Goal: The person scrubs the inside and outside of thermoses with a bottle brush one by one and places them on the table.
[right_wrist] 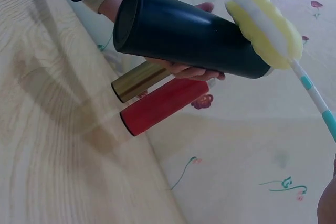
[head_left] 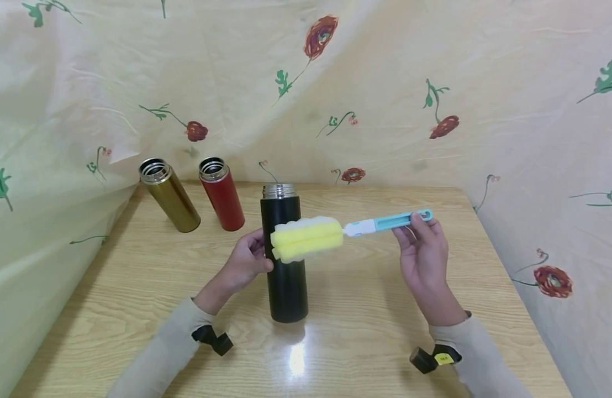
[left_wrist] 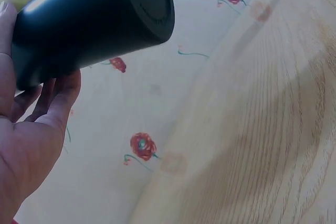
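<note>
A tall black thermos bottle (head_left: pixel 288 293), its steel mouth uncapped, is held off the table by my left hand (head_left: pixel 246 260). Thumb and fingers wrap its side, and its round base (left_wrist: pixel 149 3) shows in the left wrist view. My right hand (head_left: pixel 425 251) pinches the blue end of a bottle brush (head_left: pixel 392 221). That brush lies nearly level, and its yellow and white sponge head (head_left: pixel 308 237) overlaps the front of the bottle in the head view. From the right wrist, the sponge appears beside the bottle's upper end.
Two more uncapped bottles, one gold (head_left: pixel 172 199) and one red (head_left: pixel 222 196), stand at the back left of the wooden table (head_left: pixel 365 331). Behind and along both sides hangs a cream cloth (head_left: pixel 385 66) printed with red flowers.
</note>
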Demonstrator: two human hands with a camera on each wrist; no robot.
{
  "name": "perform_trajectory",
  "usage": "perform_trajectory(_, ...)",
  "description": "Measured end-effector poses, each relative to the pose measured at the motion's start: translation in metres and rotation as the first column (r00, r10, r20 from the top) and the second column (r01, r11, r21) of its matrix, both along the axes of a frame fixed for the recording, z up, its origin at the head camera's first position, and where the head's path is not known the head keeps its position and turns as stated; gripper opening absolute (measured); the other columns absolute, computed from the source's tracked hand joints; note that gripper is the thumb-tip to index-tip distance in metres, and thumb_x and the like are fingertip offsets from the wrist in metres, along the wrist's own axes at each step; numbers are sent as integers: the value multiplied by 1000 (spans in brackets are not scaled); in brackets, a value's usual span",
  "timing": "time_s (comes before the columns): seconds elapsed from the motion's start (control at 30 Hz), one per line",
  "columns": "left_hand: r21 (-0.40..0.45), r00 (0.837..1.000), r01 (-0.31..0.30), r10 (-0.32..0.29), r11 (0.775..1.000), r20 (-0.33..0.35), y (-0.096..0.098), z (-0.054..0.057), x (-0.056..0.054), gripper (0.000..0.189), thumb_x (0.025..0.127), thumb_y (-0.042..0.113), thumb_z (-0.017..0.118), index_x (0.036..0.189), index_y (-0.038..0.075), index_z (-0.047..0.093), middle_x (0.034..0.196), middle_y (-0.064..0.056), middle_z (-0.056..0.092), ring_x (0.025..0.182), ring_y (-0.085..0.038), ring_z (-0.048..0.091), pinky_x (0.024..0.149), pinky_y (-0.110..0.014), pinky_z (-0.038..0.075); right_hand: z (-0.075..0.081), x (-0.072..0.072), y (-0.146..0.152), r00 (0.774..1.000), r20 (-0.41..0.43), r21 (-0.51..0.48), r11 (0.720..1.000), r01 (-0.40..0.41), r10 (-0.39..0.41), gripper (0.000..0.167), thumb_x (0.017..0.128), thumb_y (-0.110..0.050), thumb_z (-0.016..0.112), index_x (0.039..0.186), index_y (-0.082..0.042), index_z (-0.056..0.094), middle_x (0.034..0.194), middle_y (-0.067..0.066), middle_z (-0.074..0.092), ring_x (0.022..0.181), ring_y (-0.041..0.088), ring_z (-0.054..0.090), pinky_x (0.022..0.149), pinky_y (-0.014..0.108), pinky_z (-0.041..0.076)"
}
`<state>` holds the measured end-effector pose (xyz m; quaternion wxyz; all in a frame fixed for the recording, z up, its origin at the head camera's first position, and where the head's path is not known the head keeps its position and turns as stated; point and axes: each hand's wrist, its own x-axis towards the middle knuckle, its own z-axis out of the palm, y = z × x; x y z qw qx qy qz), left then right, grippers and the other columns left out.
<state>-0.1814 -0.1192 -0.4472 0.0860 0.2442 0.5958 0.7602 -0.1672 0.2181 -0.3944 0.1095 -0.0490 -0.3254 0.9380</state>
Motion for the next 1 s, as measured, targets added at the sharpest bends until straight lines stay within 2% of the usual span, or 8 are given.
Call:
perform_trajectory(0.1, -13, 1000, 6, -6, 1000, -6, 0, 0, 1, 112, 70, 64, 82, 139, -17, 47, 120, -1, 67, 105, -13, 62, 97, -23, 54, 4, -3, -2, 1000, -10, -17, 1000, 11, -11, 12, 100, -3, 62, 106, -3, 52, 97, 8, 61, 84, 19, 70, 90, 25, 57)
perform_trajectory(0.27, -61, 999, 40, -41, 997, -8, 0, 0, 2, 105, 76, 63, 79, 144, -10, 46, 125, -3, 66, 109, -16, 62, 99, -27, 54, 10, -7, -3, 999, -40, -45, 999, 24, -26, 12, 100, -2, 62, 105, -2, 52, 96, 9, 63, 82, 20, 71, 88, 25, 58)
perform_trajectory(0.57, -92, 995, 95, -95, 991, 9, 1, 0, 2, 100, 80, 60, 78, 146, -7, 45, 115, 1, 73, 95, -15, 69, 84, -28, 59, 20, -12, -4, 997, -51, -77, 995, 61, -65, 13, 99, -1, 64, 104, -1, 52, 93, 10, 64, 82, 21, 72, 83, 25, 59)
perform_trajectory(0.9, -134, 996, 88, -90, 987, -7, 3, 0, 2, 90, 86, 58, 75, 147, -2, 47, 117, 0, 71, 95, -18, 67, 87, -30, 58, 27, -17, -1, 988, -84, -91, 988, 121, -129, 16, 96, 1, 66, 103, 1, 51, 91, 12, 64, 75, 22, 73, 77, 25, 60)
perform_trajectory(1.0, -125, 995, 103, -104, 987, -2, 3, 0, 1, 88, 88, 57, 73, 147, -3, 46, 117, -1, 70, 96, -18, 68, 87, -32, 60, 29, -18, -1, 987, -90, -107, 986, 126, -135, 17, 96, 2, 66, 104, 1, 51, 92, 13, 64, 75, 23, 73, 78, 26, 60)
